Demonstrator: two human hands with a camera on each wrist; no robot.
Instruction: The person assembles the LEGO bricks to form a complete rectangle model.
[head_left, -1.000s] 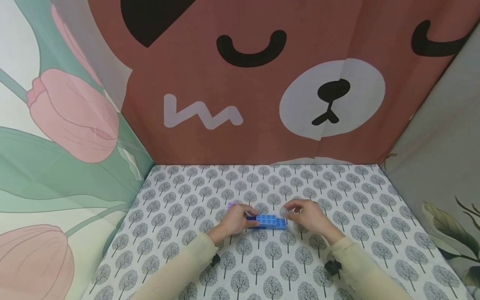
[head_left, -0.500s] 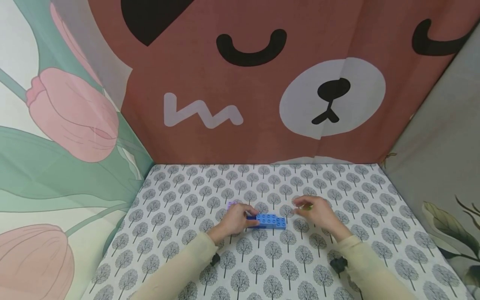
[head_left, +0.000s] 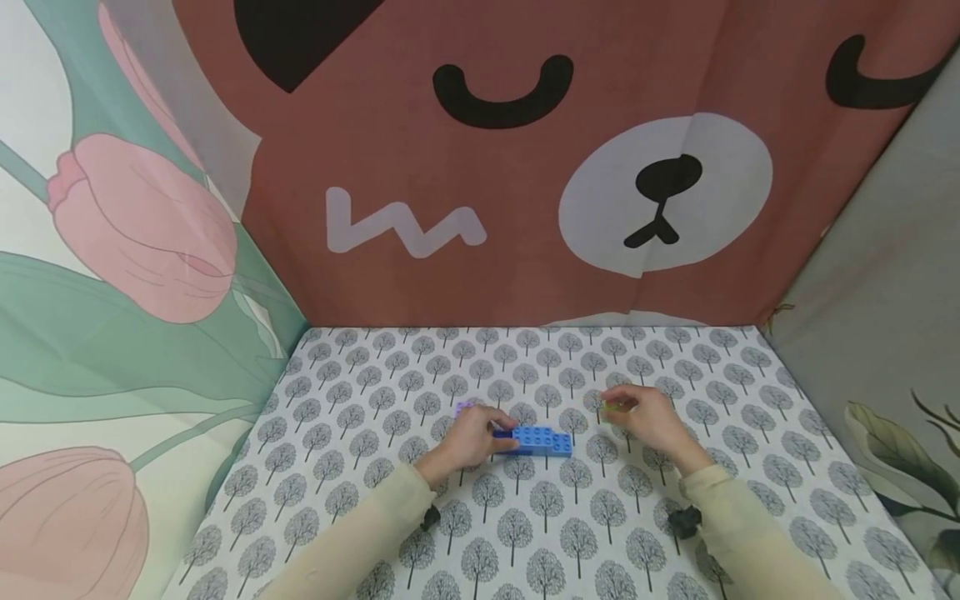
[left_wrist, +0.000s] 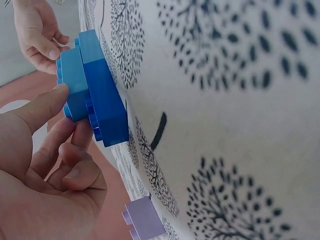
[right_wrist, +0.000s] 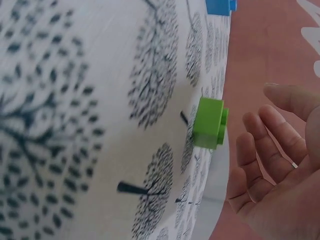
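At the centre of the clock lies the blue stack [head_left: 536,443], resting on a cloth printed with trees [head_left: 517,542]. At nine o'clock from it in the head view, the left hand [head_left: 471,437] pinches its upper light-blue brick [left_wrist: 75,90] between thumb and fingers; a darker blue brick [left_wrist: 106,100] sits beneath that one, jutting out toward nine. The right hand [head_left: 647,417] is near three o'clock, its fingers loosely curved, the thumb held apart from them. Close to those fingers, at about two o'clock from the stack, a green brick [right_wrist: 209,123] sits on the cloth; the right wrist view shows a gap between brick and hand. A lilac brick [left_wrist: 145,219] stands at ten o'clock, partly hidden behind the left hand in the head view. At twelve o'clock hangs a reddish-brown backdrop [head_left: 517,292] with a bear face, at ten a tulip-patterned sheet [head_left: 150,233].
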